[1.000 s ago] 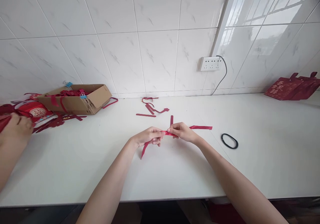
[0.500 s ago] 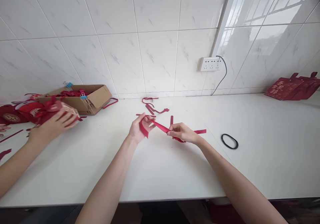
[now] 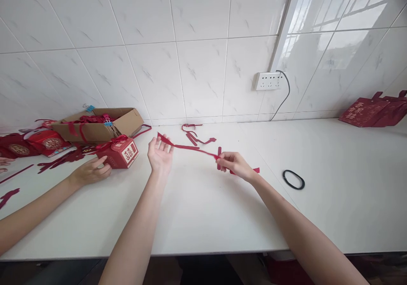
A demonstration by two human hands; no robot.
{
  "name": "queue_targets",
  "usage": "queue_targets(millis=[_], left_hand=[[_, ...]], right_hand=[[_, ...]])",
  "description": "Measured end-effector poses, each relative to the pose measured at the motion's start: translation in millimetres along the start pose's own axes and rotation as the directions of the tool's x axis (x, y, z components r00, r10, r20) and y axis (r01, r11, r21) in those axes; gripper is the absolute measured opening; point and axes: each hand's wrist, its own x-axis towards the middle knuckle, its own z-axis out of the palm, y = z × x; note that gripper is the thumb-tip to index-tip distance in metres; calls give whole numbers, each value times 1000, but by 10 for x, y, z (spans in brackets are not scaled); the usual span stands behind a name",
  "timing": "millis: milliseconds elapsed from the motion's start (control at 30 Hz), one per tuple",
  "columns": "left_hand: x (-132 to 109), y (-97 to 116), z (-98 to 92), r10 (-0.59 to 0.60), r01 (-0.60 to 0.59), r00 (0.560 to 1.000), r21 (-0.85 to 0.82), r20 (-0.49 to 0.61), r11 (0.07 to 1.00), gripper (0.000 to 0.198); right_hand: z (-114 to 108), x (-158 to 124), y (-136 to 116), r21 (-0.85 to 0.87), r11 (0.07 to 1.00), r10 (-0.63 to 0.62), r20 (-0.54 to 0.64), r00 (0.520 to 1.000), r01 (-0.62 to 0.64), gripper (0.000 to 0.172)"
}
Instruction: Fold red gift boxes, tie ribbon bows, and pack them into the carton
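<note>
A red ribbon (image 3: 187, 147) is stretched loosely between my two hands over the white table. My left hand (image 3: 160, 155) is palm up with its fingers stretched out, and one end of the ribbon lies across the fingers. My right hand (image 3: 234, 164) pinches the ribbon between thumb and fingers. Below that hand lie short red strips (image 3: 219, 151), and another ribbon piece pokes out beside its wrist. Further back, more red ribbon pieces (image 3: 191, 138) rest near the wall.
At left another person's hand (image 3: 92, 170) touches a red gift box (image 3: 122, 153). Behind it stands a cardboard box (image 3: 127, 126) of red ribbons, with more red boxes (image 3: 47, 141) beside it. A black ring (image 3: 293, 180) lies at right, red bags (image 3: 365, 112) beyond.
My left hand has moved left and its fingers have opened out, drawing the ribbon longer. The other person's hand has set the red gift box down on the table, further right.
</note>
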Motion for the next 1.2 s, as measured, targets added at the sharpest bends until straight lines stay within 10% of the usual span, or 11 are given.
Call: queue_targets(millis=[233,400,567,1200], left_hand=[[449,93,-395,498,-271,789,523,-360,808,59],[558,67,-640,567,-232,778,716,-270,659,72],[530,-114,-616,506,-214,845,757,-175,618,66],[901,-166,-579,445,-108,848,727,-290,679,79]], right_hand=[[-61,106,177,-186,983,-99,-574,813,-12,61],[68,74,247,-666,745,-131,-193,972,-31,32],[134,23,275,-720,694,28,-1,1000,-20,37],[178,118,321,-767,634,-56,81,995,98,47]])
